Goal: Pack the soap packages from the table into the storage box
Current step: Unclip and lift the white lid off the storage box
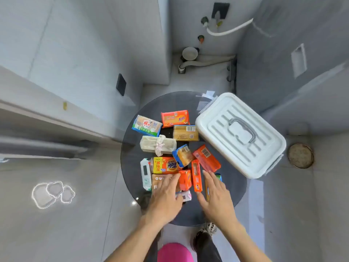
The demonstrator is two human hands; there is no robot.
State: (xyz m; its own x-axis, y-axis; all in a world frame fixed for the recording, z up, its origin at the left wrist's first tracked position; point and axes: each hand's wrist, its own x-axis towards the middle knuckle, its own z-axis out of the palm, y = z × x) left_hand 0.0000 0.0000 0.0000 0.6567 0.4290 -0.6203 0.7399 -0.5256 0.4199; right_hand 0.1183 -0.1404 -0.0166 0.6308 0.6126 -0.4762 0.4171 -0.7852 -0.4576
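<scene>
Several soap packages lie scattered on a round dark glass table (132, 152): an orange one (175, 118) at the far side, a blue and white one (147, 125), a tan one (186, 132), a white ribbon-tied bundle (157, 145) and a yellow Tide pack (165, 165). The white storage box (239, 134) stands at the table's right with its lid closed. My left hand (166, 199) lies flat, fingers spread, over a tan package (156, 181). My right hand (215, 195) hovers open over a yellow and blue package (218, 176), beside a narrow orange bar (196, 175).
A round floor drain cover (300, 155) sits right of the box. Pipes and a white cup-like fitting (189, 53) are by the far wall. A foot in a shoe (204, 235) and a pink object (174, 252) show below the table's near edge.
</scene>
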